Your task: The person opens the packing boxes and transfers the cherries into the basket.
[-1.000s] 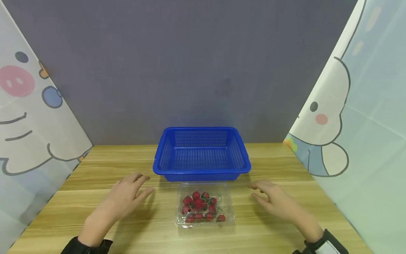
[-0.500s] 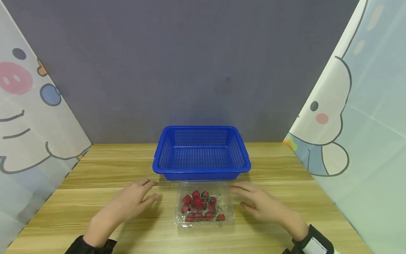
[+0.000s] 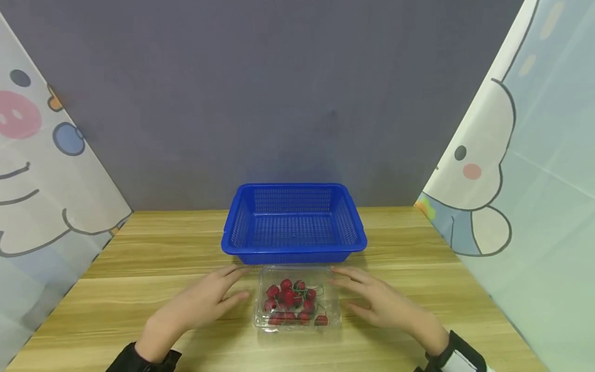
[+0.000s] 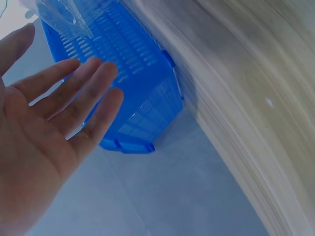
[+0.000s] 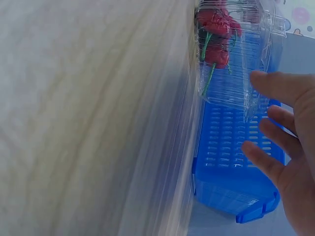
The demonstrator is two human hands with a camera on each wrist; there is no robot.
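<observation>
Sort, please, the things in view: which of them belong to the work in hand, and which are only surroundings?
In the work, as it appears:
left hand, right hand
clear container between them
red cherries inside it
blue basket behind it, probably

Only surroundings:
wooden table
grey backdrop
cartoon-printed panels

no lettering, brand, number or sign legible in any view; none made out on clear box (image 3: 331, 306), blue basket (image 3: 294, 257), printed side panels (image 3: 539, 206) or wrist device (image 3: 458, 360).
</observation>
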